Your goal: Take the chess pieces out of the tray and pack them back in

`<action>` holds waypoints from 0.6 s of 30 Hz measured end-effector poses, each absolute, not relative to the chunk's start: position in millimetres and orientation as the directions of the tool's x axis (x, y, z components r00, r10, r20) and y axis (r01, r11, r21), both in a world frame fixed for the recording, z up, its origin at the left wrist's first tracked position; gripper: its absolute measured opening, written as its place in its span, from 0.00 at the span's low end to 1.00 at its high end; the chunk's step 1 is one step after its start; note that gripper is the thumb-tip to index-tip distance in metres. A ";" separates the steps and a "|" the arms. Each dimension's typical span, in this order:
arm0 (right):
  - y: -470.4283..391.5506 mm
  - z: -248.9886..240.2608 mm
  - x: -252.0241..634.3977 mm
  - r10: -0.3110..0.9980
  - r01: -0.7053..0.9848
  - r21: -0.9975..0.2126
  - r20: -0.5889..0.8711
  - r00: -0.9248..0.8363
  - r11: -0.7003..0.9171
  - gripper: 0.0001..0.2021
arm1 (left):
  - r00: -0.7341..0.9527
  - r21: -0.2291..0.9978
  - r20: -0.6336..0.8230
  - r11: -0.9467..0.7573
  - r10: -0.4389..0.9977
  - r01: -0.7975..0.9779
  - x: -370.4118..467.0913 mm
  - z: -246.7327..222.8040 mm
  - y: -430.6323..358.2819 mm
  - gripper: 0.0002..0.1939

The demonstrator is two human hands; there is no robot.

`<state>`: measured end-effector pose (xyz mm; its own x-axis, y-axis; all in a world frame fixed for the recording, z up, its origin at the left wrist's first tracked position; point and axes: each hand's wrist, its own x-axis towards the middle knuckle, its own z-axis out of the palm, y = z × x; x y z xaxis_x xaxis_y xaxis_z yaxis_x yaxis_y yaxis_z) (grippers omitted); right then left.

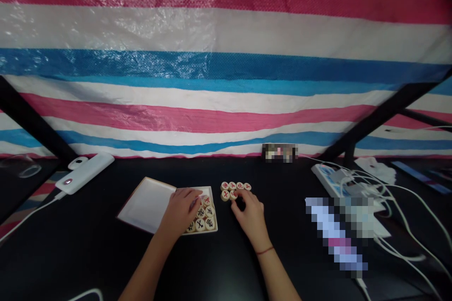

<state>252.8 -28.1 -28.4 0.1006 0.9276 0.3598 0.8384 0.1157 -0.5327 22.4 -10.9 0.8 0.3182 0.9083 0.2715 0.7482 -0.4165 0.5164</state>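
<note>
An open box (214,218) holds round cream pieces (200,225) with black and red characters, and its lid (144,204) lies folded out to the left. My left hand (181,209) is over the left part of the box, fingers bent over the pieces; what its fingertips hold, if anything, is hidden. Right of the box, several red-marked pieces (240,186) stand in two rows on the black table (197,268). My right hand (249,211) pinches a red-marked piece (233,194) at the right end of the nearer row, beside another piece (225,195).
A white device (84,174) with a cable lies at the back left. On the right are a power strip (325,179), tangled white cables and a blurred flat object (335,235). A small blurred box (279,152) stands by the striped sheet (212,122).
</note>
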 end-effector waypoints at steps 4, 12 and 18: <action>-28.2 -27.8 253.3 0.927 0.823 -0.555 0.361 0.105 0.123 0.08 | 0.309 0.511 0.286 -0.417 0.907 0.752 22.4 -0.8 -10.9 0.13; -38.9 -8.7 234.2 0.901 0.709 -0.643 0.434 0.023 0.292 0.08 | 0.314 0.392 0.254 -0.394 0.915 0.832 27.8 2.3 -15.4 0.13; -48.6 -0.6 208.7 0.939 0.709 -0.619 0.175 -0.295 0.338 0.42 | 0.302 0.262 0.162 -0.336 0.940 0.905 36.0 7.3 -21.6 0.12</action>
<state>208.7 -48.6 -0.6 -0.2949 0.9394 0.1746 0.7089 0.3376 -0.6192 36.0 -21.6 7.3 0.3019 0.9395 0.1617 0.9048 -0.3359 0.2620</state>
